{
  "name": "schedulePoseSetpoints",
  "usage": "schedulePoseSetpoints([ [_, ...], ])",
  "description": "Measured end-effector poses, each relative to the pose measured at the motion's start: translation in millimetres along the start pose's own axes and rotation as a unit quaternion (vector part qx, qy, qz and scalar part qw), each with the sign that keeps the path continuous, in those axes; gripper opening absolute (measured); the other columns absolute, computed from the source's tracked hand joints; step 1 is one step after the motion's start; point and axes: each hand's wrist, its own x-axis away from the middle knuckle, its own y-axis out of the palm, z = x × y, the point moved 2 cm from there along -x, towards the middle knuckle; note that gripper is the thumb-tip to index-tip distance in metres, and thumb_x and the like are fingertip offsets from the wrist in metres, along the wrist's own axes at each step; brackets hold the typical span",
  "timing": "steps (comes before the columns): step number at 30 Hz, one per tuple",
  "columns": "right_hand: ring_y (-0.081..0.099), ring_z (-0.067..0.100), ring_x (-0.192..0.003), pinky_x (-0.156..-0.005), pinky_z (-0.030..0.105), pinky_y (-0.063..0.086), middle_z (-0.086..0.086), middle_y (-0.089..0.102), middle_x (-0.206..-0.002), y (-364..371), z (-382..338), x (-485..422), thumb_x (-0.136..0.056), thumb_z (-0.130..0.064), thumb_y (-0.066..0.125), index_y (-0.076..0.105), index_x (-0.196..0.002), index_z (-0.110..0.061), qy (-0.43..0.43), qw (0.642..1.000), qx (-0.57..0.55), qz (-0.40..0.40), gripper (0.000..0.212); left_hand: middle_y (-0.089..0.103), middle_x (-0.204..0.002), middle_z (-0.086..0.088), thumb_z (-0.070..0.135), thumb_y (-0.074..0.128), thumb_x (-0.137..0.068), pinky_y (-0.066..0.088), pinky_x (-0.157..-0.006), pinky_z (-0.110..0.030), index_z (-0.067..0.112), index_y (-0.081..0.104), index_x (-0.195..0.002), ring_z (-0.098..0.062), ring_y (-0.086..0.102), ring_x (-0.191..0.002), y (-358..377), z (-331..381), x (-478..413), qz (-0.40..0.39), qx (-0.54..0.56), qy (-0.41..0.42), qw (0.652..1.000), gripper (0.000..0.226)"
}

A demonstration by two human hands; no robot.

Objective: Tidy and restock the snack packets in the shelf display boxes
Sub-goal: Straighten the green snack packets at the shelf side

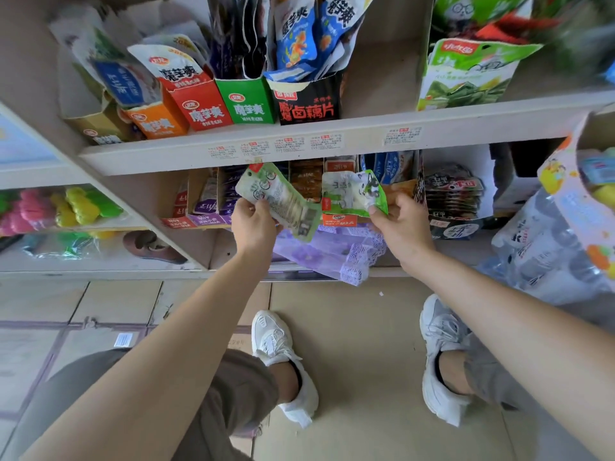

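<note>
My left hand grips a long green-and-white snack packet, held tilted in front of the lower shelf. My right hand pinches a second green-and-white packet at its lower right corner, just above an orange display box on the lower shelf. Purple display boxes stand to the left of my hands. On the upper shelf stand the orange, red, green and black display boxes with packets upright in them.
A tall green box stands at the upper shelf's right. Dark packets are stacked on the lower shelf right. A plastic bag of packets hangs at right. Purple lace cloth drapes over the shelf edge. Colourful toys lie at left.
</note>
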Motion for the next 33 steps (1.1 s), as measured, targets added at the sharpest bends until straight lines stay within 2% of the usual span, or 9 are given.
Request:
schedulePoseSetpoints([
  [4,0.074,0.012,-0.070,-0.057,0.023,0.058,0.013,0.073,-0.096,-12,-16,11,-0.096,-0.004,0.062,0.062,-0.104,-0.010,0.020,0.998,-0.048,-0.020,0.010,0.071,-0.098,-0.015,0.020,0.052,-0.100,0.061,-0.072,-0.041,0.002,0.062,-0.104,-0.032,0.070,-0.086,-19,0,18,-0.051,-0.079,-0.003,0.996,0.021],
  [8,0.072,0.016,-0.067,-0.056,0.027,0.058,0.010,0.071,-0.085,-28,-41,19,-0.097,-0.005,0.062,0.062,-0.100,-0.009,0.006,0.998,-0.066,-0.023,0.005,0.072,-0.096,-0.020,0.040,0.055,-0.087,0.057,-0.087,-0.056,-0.003,0.063,-0.099,-0.026,0.065,-0.083,-30,3,39,-0.092,-0.135,0.008,0.986,0.045],
  [11,0.069,0.017,-0.063,-0.053,0.031,0.056,0.008,0.068,-0.074,-43,-59,25,-0.097,-0.007,0.063,0.063,-0.096,-0.008,-0.021,0.998,-0.056,-0.032,0.001,0.071,-0.100,-0.027,0.039,0.055,-0.089,0.059,-0.081,-0.059,0.000,0.063,-0.098,-0.023,0.065,-0.077,-36,14,54,-0.095,-0.130,-0.005,0.987,0.042],
  [15,0.073,0.021,-0.070,-0.064,0.031,0.060,0.006,0.071,-0.078,-63,-92,48,-0.094,-0.007,0.067,0.064,-0.085,-0.018,-0.121,0.991,-0.063,-0.012,0.015,0.074,-0.083,-0.007,0.017,0.047,-0.107,0.060,-0.051,-0.031,0.010,0.066,-0.096,-0.020,0.074,-0.064,-37,19,65,-0.132,-0.062,-0.063,0.987,0.023],
  [18,0.073,0.009,-0.092,-0.079,0.022,0.057,-0.003,0.075,-0.099,-70,-105,76,-0.089,0.001,0.070,0.072,-0.093,-0.014,-0.271,0.962,0.030,-0.029,0.016,0.076,-0.090,-0.010,0.018,0.047,-0.108,0.062,-0.061,-0.034,0.010,0.068,-0.102,-0.028,0.074,-0.076,-28,23,73,-0.181,0.006,-0.093,0.979,0.023],
  [23,0.068,0.022,-0.106,-0.090,0.039,0.055,0.003,0.070,-0.120,-59,-74,79,-0.074,-0.003,0.057,0.078,-0.092,-0.005,-0.407,0.893,0.164,-0.099,0.027,0.076,-0.094,-0.013,0.015,0.045,-0.107,0.061,-0.076,-0.040,0.004,0.064,-0.114,-0.028,0.072,-0.079,-7,30,87,-0.224,0.081,-0.113,0.964,0.024],
  [26,0.064,0.018,-0.119,-0.092,0.039,0.056,-0.001,0.062,-0.136,-55,-57,77,-0.069,0.016,0.066,0.076,-0.093,-0.013,-0.368,0.896,0.194,-0.153,0.038,0.074,-0.100,-0.013,0.020,0.045,-0.107,0.057,-0.083,-0.042,0.005,0.066,-0.122,-0.028,0.068,-0.084,0,31,92,-0.236,0.107,-0.123,0.958,0.031],
  [29,0.060,0.009,-0.125,-0.092,0.037,0.056,-0.004,0.060,-0.140,-56,-48,79,-0.073,0.015,0.070,0.075,-0.095,-0.017,-0.324,0.907,0.187,-0.196,0.039,0.076,-0.106,-0.010,0.028,0.051,-0.106,0.057,-0.082,-0.039,0.011,0.067,-0.124,-0.023,0.072,-0.086,4,31,99,-0.272,0.105,-0.111,0.950,0.029],
  [33,0.058,0.009,-0.128,-0.087,0.046,0.057,-0.019,0.053,-0.145,-57,-47,78,-0.079,0.016,0.059,0.075,-0.103,-0.023,-0.255,0.914,0.171,-0.265,0.049,0.077,-0.113,-0.010,0.001,0.064,-0.095,0.062,-0.085,-0.038,0.004,0.068,-0.119,-0.028,0.074,-0.102,4,27,103,-0.288,0.078,-0.037,0.954,0.025],
])
